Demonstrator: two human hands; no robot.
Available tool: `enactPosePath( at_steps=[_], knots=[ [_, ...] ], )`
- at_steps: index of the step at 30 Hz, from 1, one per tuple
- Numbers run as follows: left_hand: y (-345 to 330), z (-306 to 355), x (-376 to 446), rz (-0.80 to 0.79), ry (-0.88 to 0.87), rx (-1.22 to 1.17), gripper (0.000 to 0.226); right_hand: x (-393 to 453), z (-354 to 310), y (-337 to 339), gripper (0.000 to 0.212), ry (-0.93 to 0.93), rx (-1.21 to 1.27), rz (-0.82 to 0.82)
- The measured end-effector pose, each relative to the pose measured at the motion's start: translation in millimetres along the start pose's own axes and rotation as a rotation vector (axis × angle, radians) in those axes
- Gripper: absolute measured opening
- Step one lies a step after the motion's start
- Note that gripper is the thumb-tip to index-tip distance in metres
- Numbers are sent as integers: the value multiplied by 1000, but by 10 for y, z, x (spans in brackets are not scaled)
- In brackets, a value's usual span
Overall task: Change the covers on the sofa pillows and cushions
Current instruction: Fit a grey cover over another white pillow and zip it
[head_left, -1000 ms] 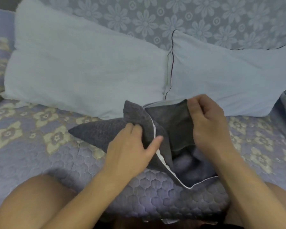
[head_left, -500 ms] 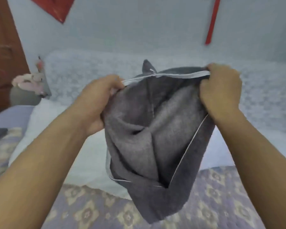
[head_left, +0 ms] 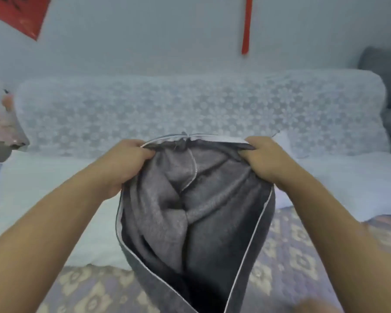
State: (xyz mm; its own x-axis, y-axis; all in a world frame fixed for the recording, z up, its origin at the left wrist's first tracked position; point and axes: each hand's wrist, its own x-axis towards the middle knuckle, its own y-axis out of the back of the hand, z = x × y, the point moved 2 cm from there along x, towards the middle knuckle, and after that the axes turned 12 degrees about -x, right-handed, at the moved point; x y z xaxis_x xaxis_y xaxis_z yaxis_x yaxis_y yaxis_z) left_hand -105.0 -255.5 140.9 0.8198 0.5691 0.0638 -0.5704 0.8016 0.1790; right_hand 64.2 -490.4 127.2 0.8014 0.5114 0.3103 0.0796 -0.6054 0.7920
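Both arms reach forward, raised in front of the sofa back (head_left: 190, 109). The left hand (head_left: 124, 168) is clenched on the left end of the cover's open edge, fingers curled over the fabric with the knuckles up. The right hand (head_left: 266, 159) grasps the right end the same way, thumb tucked under the white piping. Each grip is tight on the cover (head_left: 190, 211), and between them the mouth is stretched wide and level.

The grey cover hangs from the two hands in the air, above the patterned seat (head_left: 291, 256) and in front of the pale pillows (head_left: 32, 188). Its inside shows, bunched in folds, with a seam running down the middle and the white piping tracing both sides of the opening.

Half a second ago the hands held the same edge a little higher and closer together; now they have spread apart and the opening gapes wider. A second ago the cover lay on the seat with the hands working at its opening; now it is lifted clear.
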Motion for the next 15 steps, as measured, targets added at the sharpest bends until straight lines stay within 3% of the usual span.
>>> enactPosePath(
  at_steps=[1, 3, 5, 6, 8, 11, 13, 15],
  knots=[
    [-190, -241, 74, -39, 43, 73, 16, -8, 303, -260, 24, -49, -51, -5],
    [-633, -788, 169, -124, 132, 212, 16, -192, 940, -872, 9, -152, -179, -229],
    [-1107, -1353, 232, -210, 189, 322, 20, -519, 1497, -1301, 47, -187, -368, -594],
    [-1338, -1602, 272, -246, 207, 340, 21, -651, 1704, -1391, 59, -225, -347, -668],
    [-1726, -1989, 390, -269, 219, 325, 23, -739, 2064, -1402, 63, -314, -203, -535],
    [-2152, -2239, 635, -250, 246, 250, 26, -500, 2700, -1278, 58, -658, 130, -242],
    [-2405, -2316, 812, -308, 273, 276, 24, -203, 3270, -1147, 54, -817, 294, 35],
    [-2668, -2401, 964, -395, 272, 375, 24, 54, 3959, -991, 68, -964, 469, 289]
  ],
)
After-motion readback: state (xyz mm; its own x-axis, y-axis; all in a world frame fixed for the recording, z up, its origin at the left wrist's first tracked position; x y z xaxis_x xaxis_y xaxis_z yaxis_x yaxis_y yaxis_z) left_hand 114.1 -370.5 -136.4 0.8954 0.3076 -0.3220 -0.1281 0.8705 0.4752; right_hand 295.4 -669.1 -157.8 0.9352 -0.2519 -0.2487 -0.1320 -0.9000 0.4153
